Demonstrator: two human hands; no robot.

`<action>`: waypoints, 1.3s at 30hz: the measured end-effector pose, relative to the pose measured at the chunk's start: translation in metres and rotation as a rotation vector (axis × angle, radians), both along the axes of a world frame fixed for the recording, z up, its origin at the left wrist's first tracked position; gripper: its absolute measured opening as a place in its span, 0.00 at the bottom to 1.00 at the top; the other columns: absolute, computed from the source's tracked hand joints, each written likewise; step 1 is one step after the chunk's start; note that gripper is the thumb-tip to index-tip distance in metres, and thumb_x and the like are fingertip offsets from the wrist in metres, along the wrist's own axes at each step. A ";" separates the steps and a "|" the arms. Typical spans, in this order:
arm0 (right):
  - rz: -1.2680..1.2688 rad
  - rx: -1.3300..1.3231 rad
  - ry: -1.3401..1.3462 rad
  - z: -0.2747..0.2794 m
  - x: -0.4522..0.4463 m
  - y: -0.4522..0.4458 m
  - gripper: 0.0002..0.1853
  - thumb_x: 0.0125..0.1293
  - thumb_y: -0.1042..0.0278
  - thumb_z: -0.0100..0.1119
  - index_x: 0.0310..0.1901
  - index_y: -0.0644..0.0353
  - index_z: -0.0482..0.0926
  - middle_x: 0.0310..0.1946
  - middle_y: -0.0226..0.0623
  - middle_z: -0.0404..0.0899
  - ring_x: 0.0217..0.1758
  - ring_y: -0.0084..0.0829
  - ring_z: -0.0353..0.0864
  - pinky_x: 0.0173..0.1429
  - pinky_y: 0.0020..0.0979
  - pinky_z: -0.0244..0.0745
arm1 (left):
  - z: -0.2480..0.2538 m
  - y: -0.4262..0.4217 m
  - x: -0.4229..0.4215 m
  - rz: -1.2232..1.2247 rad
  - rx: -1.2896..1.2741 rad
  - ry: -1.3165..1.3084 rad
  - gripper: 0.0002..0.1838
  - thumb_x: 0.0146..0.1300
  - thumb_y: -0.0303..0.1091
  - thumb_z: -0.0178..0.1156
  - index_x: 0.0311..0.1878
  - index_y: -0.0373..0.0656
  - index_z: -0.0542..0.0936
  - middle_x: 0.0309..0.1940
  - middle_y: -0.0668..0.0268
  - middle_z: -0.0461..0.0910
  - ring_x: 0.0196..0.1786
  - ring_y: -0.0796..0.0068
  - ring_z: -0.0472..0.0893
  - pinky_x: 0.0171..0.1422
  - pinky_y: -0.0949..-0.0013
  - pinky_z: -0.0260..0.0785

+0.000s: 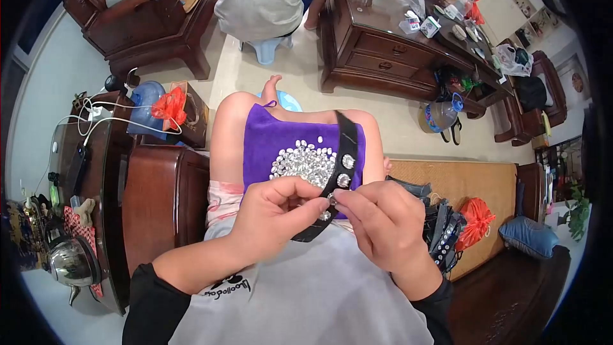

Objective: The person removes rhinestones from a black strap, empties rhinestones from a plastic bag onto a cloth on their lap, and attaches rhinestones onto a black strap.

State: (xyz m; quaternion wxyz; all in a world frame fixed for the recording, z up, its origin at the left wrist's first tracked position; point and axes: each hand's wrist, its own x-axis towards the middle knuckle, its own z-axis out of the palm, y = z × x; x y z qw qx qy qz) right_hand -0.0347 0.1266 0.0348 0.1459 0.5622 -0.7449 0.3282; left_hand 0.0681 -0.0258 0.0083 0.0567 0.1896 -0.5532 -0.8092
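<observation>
A black strap [348, 133] set with large clear rhinestones [343, 180] runs across my lap, its far end over my thigh. My left hand [276, 207] is closed, thumb and forefinger pinching the strap's left edge. From the other side my right hand [383, 223] closes thumb and forefinger at a stone setting on the strap; whether a loose stone is between the fingertips is too small to tell. Under the strap, a purple cloth [262, 147] covers my thighs and carries a pile of loose clear rhinestones [303, 163].
More black straps [440, 230] and a red plastic bag [476, 220] lie on the woven bench mat [472, 179] at my right. At left stand a wooden armrest [166, 198] and a kettle [73, 262]. Ahead, a person [262, 0] sits on a stool beside a cluttered wooden table [383, 32].
</observation>
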 end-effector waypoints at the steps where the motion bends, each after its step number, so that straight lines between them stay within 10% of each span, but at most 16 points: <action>1: -0.002 0.009 0.001 0.000 0.000 0.000 0.13 0.49 0.76 0.63 0.39 0.61 0.81 0.31 0.33 0.76 0.27 0.29 0.74 0.31 0.26 0.71 | 0.000 0.000 0.000 -0.003 -0.011 0.013 0.03 0.60 0.22 0.61 0.37 0.35 0.81 0.25 0.73 0.78 0.26 0.89 0.70 0.30 0.86 0.63; 13: -0.011 0.033 -0.050 0.004 0.002 -0.004 0.11 0.51 0.77 0.63 0.39 0.61 0.81 0.33 0.35 0.78 0.29 0.29 0.75 0.32 0.26 0.71 | 0.000 -0.003 0.003 -0.057 -0.099 0.039 0.03 0.60 0.21 0.61 0.38 0.36 0.80 0.28 0.72 0.78 0.27 0.89 0.71 0.32 0.86 0.64; 18: -0.048 -0.055 -0.148 -0.001 0.005 -0.005 0.11 0.50 0.79 0.65 0.38 0.62 0.82 0.32 0.36 0.79 0.29 0.30 0.76 0.32 0.26 0.72 | -0.012 -0.006 -0.001 -0.057 0.258 0.091 0.03 0.61 0.21 0.61 0.36 0.38 0.77 0.36 0.67 0.80 0.32 0.87 0.73 0.36 0.85 0.65; 22: -0.088 -0.153 -0.166 -0.004 0.013 -0.007 0.12 0.48 0.81 0.68 0.37 0.63 0.82 0.32 0.36 0.80 0.27 0.30 0.76 0.32 0.26 0.73 | -0.015 -0.006 -0.002 -0.102 0.294 0.127 0.09 0.63 0.18 0.56 0.32 0.43 0.69 0.48 0.52 0.78 0.53 0.63 0.78 0.58 0.69 0.69; 27: -0.096 -0.177 -0.157 -0.005 0.013 -0.008 0.13 0.47 0.81 0.69 0.37 0.64 0.82 0.31 0.36 0.80 0.27 0.29 0.76 0.31 0.26 0.72 | -0.009 -0.005 -0.004 -0.140 0.382 0.229 0.09 0.64 0.19 0.55 0.32 0.45 0.68 0.51 0.50 0.76 0.60 0.57 0.74 0.63 0.63 0.66; 32: -0.086 -0.189 -0.144 -0.001 0.013 -0.009 0.12 0.47 0.81 0.69 0.37 0.64 0.82 0.31 0.36 0.80 0.26 0.29 0.75 0.31 0.25 0.72 | -0.012 -0.007 -0.003 -0.141 0.500 0.229 0.06 0.64 0.21 0.57 0.32 0.41 0.72 0.48 0.60 0.75 0.47 0.75 0.75 0.52 0.75 0.67; 39: -0.115 -0.193 -0.145 0.000 0.015 -0.009 0.13 0.47 0.81 0.69 0.37 0.64 0.82 0.30 0.36 0.80 0.26 0.28 0.75 0.30 0.25 0.71 | -0.003 -0.004 -0.004 -0.112 0.483 0.310 0.06 0.63 0.20 0.57 0.31 0.41 0.73 0.53 0.60 0.71 0.53 0.70 0.72 0.60 0.69 0.64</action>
